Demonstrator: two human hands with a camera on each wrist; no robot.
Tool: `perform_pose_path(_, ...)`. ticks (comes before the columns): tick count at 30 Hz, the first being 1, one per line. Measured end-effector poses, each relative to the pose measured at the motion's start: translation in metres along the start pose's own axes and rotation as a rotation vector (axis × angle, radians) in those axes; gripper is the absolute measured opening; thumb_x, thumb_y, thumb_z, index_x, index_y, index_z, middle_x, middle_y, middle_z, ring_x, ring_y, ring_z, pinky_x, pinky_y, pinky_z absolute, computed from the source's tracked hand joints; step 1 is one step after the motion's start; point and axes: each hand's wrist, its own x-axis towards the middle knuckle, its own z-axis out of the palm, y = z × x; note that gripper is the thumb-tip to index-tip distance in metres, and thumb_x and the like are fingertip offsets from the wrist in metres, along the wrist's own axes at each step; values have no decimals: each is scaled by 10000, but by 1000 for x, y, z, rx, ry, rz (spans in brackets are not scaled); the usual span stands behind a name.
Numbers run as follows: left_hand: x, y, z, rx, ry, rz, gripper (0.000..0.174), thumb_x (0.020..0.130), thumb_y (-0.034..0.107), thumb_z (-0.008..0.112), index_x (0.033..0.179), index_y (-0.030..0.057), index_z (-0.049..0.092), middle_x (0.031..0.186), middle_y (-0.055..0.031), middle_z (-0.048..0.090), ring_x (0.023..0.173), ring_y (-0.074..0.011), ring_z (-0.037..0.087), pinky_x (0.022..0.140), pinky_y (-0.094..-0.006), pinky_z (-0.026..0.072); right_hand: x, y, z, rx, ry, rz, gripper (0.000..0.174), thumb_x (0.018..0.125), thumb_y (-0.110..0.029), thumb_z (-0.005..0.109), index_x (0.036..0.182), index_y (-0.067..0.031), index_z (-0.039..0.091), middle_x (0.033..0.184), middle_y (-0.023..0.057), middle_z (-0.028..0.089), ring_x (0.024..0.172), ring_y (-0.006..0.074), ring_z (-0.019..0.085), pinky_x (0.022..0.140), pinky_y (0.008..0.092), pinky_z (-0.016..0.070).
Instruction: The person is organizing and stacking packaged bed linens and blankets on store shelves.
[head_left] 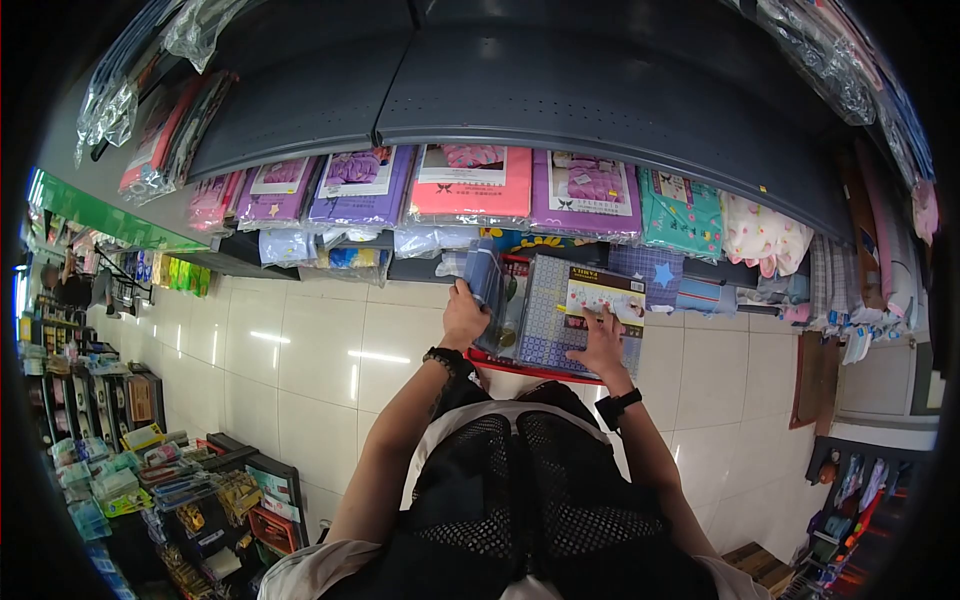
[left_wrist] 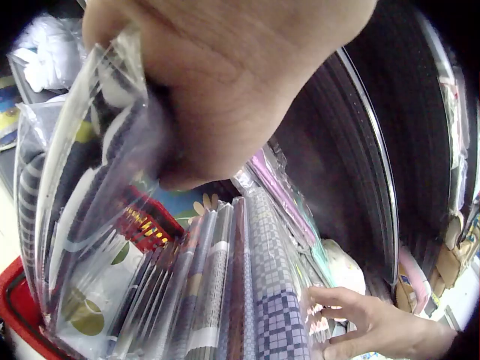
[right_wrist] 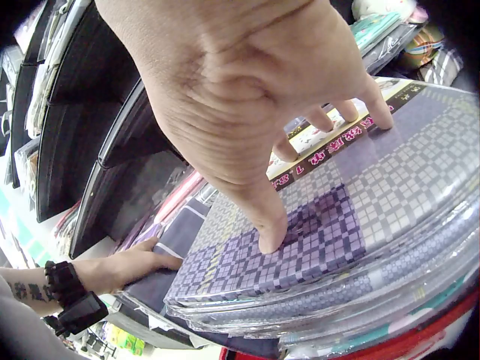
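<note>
My left hand [head_left: 466,318] is clamped on the top edge of a dark blue packet [head_left: 482,272], which I seem to hold upright so it won't flop onto the packets beside it in the red basket [left_wrist: 22,315]. On the right, my right hand [head_left: 604,345] has its fingers spread apart on the face of the checked packet [head_left: 545,342], probably to steady the slippery wrapping, near the dark shelf [head_left: 560,115] on the far side.

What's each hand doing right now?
Left hand: gripping a wrapped blue pack.
Right hand: open, fingers spread on the checked pack.
</note>
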Motion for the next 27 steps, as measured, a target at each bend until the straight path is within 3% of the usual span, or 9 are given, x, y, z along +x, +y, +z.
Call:
perform_pose_path(9, 12, -9, 3, 73, -58, 12, 724, 757, 280, 825, 1252, 20, 366, 1265, -243, 515, 1181, -463, 554, 995, -503, 494, 8, 28, 6, 58, -10, -65, 1042, 650, -417, 909, 1534, -236, 388, 1601, 230, 221, 1461, 453, 225, 1101, 647, 345)
perform_pose_path(12, 18, -10, 3, 60, -92, 24, 777, 739, 310, 845, 1269, 16, 359, 1312, -235, 479, 1186, -457, 552, 988, -510, 502, 15, 76, 11, 180, 192, -141, 1011, 680, -410, 882, 1535, -195, 387, 1564, 280, 291, 1437, 470, 268, 1132, 588, 322)
perform_pose_path(14, 16, -1, -3, 91, -91, 17, 813, 734, 306, 847, 1302, 16, 344, 1339, -234, 456, 1226, -450, 524, 992, -519, 497, 10, 98, 1, 119, 271, -14, 1028, 673, -387, 881, 1533, -136, 377, 1527, 297, 350, 1418, 470, 305, 1156, 529, 300)
perform_pose_path(16, 11, 9, -9, 123, -91, 8, 849, 729, 302, 849, 1335, 15, 328, 1366, -233, 433, 1265, -443, 496, 995, -528, 492, -3, 112, -6, 146, 260, 125, 1048, 663, -387, 884, 1527, -93, 369, 1518, 302, 360, 1418, 462, 311, 1154, 537, 298)
perform_pose_path(17, 7, 13, -10, 179, 2, 58, 877, 725, 297, 848, 1368, 20, 320, 1377, -228, 426, 1303, -437, 452, 1023, -539, 455, -9, 117, -11, 174, 247, 261, 1070, 652, -387, 887, 1521, -50, 362, 1509, 307, 370, 1417, 453, 318, 1153, 545, 297)
perform_pose_path(19, -2, 25, -13, 235, 92, 112, 907, 722, 291, 848, 1402, 24, 311, 1388, -222, 418, 1340, -431, 408, 1052, -551, 417, -18, 133, -4, 215, 270, 233, 1101, 640, -396, 894, 1511, -2, 348, 1488, 316, 392, 1405, 450, 339, 1145, 547, 314)
perform_pose_path(21, -10, 39, -12, 391, 319, 361, 866, 725, 296, 842, 1411, 52, 373, 1419, -237, 409, 1340, -438, 380, 1091, -576, 341, -22, 141, 7, 257, 292, 205, 1135, 627, -405, 902, 1500, 45, 334, 1467, 325, 414, 1393, 448, 361, 1137, 549, 332)
perform_pose_path(25, -15, 48, 20, 296, 351, 632, 807, 760, 336, 809, 1399, 46, 409, 1410, -232, 432, 1366, -412, 355, 1115, -588, 271, -20, 145, 31, 399, 251, 263, 1164, 637, -377, 920, 1501, 90, 296, 1424, 343, 454, 1333, 442, 466, 1109, 487, 412)
perform_pose_path(27, -24, 56, 36, 225, 31, 571, 827, 780, 394, 796, 1402, 19, 400, 1379, -235, 465, 1370, -421, 383, 1093, -563, 344, -16, 152, 41, 451, 243, 265, 1180, 646, -351, 930, 1522, 81, 269, 1438, 342, 441, 1323, 426, 495, 1104, 455, 435)
